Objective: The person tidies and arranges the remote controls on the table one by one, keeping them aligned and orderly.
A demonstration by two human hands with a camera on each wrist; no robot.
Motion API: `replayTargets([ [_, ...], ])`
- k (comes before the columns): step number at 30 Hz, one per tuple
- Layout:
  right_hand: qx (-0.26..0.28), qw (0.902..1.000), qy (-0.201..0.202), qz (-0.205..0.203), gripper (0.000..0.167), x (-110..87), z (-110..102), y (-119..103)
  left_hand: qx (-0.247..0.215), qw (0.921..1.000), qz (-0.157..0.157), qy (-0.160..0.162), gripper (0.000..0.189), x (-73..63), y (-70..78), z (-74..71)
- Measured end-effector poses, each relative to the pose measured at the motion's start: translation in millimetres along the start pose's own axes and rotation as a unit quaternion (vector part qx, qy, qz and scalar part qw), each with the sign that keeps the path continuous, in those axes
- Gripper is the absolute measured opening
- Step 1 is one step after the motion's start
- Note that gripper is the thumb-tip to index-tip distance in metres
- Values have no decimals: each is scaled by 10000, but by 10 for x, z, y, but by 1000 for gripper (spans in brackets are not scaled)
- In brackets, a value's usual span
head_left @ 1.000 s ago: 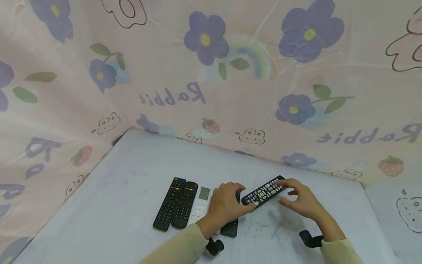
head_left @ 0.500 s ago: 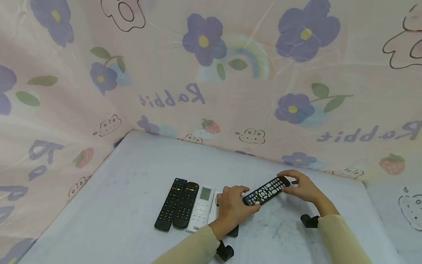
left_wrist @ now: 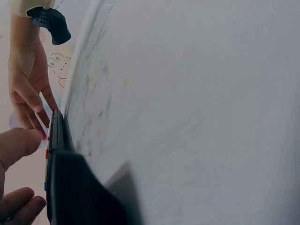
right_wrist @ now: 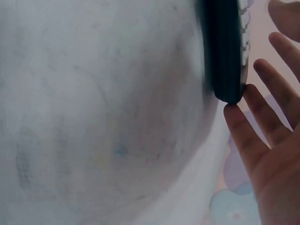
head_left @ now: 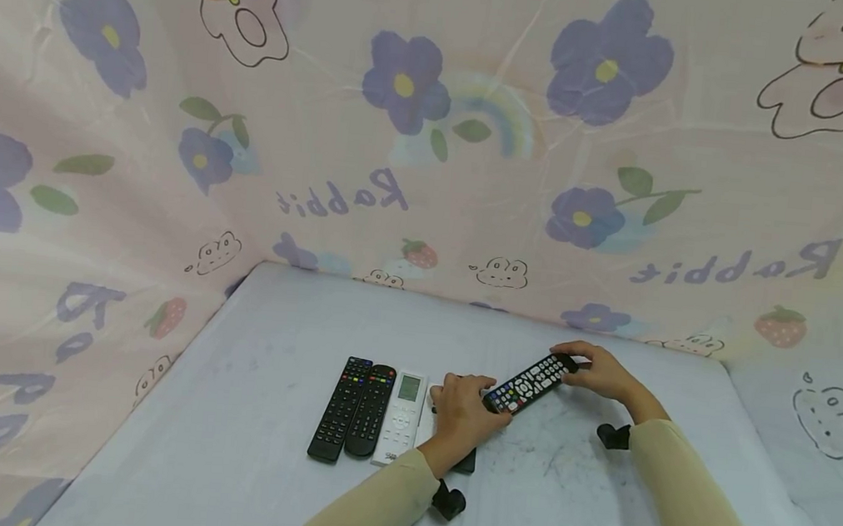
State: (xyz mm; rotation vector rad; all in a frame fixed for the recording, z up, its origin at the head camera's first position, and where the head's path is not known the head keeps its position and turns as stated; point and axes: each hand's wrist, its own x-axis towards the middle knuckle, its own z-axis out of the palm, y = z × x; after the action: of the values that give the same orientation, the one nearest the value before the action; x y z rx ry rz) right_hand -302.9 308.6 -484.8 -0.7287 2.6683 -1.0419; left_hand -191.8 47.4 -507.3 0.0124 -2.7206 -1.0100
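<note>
A black remote control [head_left: 529, 384] with white buttons lies slantwise on the white tabletop. My left hand [head_left: 464, 413] is at its near end, thumb and fingers spread to either side. In the left wrist view, my left thumb [left_wrist: 18, 144] and fingertips [left_wrist: 21, 205] are close to the button side. My right hand [head_left: 603, 375] is at the far end. Fairly straight right fingers [right_wrist: 243, 133] touch the remote's end in the right wrist view, the thumb apart from it. Left of the hands lie two black remotes [head_left: 339, 410] [head_left: 371, 413] and a white remote [head_left: 400, 420] with a screen.
Partly hidden beneath my left hand are another pale remote [head_left: 425, 432] and a dark remote's end [head_left: 466, 462]. Black wrist cameras [head_left: 450, 501] [head_left: 613, 436] stick out from both sleeves. A printed curtain [head_left: 474, 176] rises behind the table [head_left: 271, 350].
My right hand has shifted from over the remote's upper part to its far end. My left hand has moved slightly right and down, and the remote slightly right. Little differs over the last half second.
</note>
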Motion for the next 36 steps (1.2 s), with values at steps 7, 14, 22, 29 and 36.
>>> replayTargets([
  [7,-27,9999,-51,-117,48,32,-2,42,179,9998,-58,-99,47,13,-6,27],
  [14,-29,10000,-78,-24,49,86,21,105,281,9995,-5,-148,46,39,-19,47],
  [22,-5,9995,-157,270,52,109,17,99,237,9994,-57,-254,48,44,-26,46],
  [29,36,9995,-164,268,52,110,30,81,247,9992,-167,-263,55,43,-43,75],
  [36,6,9994,-119,319,53,105,26,83,180,9993,-142,-295,56,54,-34,72],
])
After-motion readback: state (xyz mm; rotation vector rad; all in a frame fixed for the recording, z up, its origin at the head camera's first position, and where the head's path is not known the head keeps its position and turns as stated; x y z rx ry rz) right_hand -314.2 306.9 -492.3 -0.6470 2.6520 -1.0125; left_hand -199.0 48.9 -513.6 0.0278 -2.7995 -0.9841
